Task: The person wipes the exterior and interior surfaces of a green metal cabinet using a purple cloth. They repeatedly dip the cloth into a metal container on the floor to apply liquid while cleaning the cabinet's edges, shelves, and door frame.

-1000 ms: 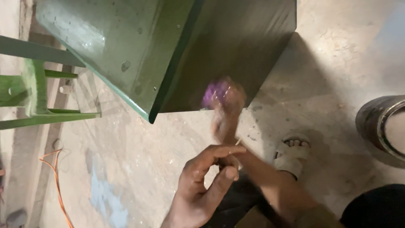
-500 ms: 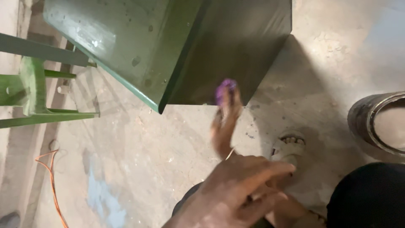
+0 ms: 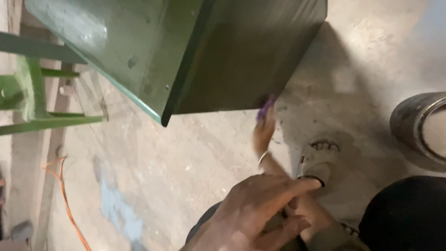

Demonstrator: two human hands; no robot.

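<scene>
Purple rag [image 3: 266,108] at frame centre, pressed against the lower edge of the green panel [image 3: 200,51], clutched in the right hand [image 3: 264,131]; fingers closed around it, blurred. Bangle [image 3: 263,158] on that wrist. Left hand [image 3: 260,209] at bottom centre, fingers loosely extended, holding nothing, lying over the right forearm. Sandalled foot [image 3: 318,158] just right of it. Bucket [image 3: 418,125] at right edge. Orange cord [image 3: 62,195] lower left.

1. We are seeing a dark green metal cabinet [image 3: 186,51], speckled with dust.
2. We are seeing a purple cloth [image 3: 266,108].
3. We are noticing an orange cord [image 3: 62,195] on the grey concrete floor [image 3: 176,158], blotched pale blue.
4. We are seeing a bright green frame [image 3: 32,93].
5. We are noticing a silver bangle [image 3: 264,158].
</scene>
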